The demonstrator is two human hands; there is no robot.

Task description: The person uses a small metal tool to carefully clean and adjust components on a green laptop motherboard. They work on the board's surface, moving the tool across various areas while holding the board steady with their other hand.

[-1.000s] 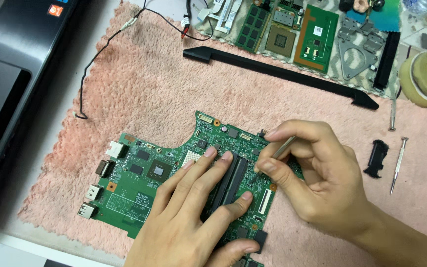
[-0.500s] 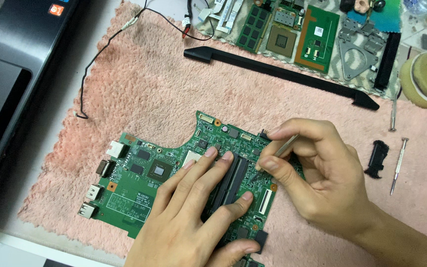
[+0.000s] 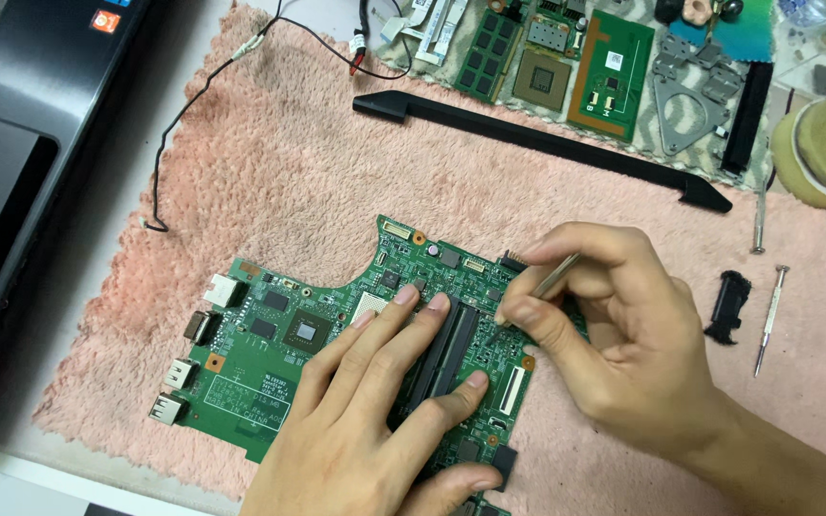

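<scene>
**A:** what's going on with the board (image 3: 289, 354) here? It sits on the pink towel (image 3: 270, 191), ports pointing to 9 o'clock.

**B:** Left hand (image 3: 375, 411) lies flat on it, fingers spread over the black slot (image 3: 446, 349) in the middle, not pinching anything, just pressing down. Right hand (image 3: 623, 344) has its grip closed on a thin metal tool (image 3: 554, 279), held like a pen.

**A:** which way does the tool lie?

**B:** Long axis runs from about 1 o'clock down to 7. The tip is hidden behind the index finger, so I can't tell if it touches the board. It points at the slot's 2 o'clock end, just beside the left fingertips. The slot itself runs 1 to 7 too, roughly parallel with the tool.

**A:** so the right hand is nearer that spot?

**B:** Yep, right hand works that end, left covers the rest of the slot.

**A:** other stuff?

**B:** Black strip (image 3: 537, 143) at 12, a small screwdriver (image 3: 769, 315) at 3, well apart.
</scene>
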